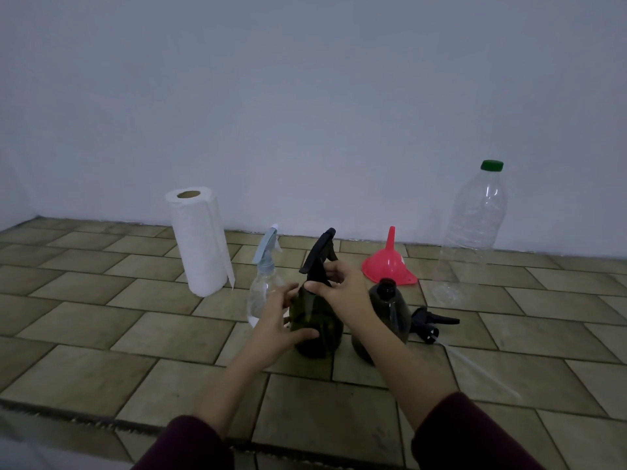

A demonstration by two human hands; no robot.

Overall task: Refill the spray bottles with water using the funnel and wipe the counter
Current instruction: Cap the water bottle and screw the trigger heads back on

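A dark green spray bottle stands on the tiled counter with its black trigger head on. My left hand grips its body. My right hand pinches the collar of that trigger head. Just to the right stands a second dark green bottle with an open neck; its black spray head lies beside it with the dip tube trailing right. A clear spray bottle with a pale blue head stands to the left. The red funnel rests upside down behind.
A white paper towel roll stands upright at the back left. A large clear plastic bottle with a green cap stands at the back right against the wall. The counter's front edge runs close to me.
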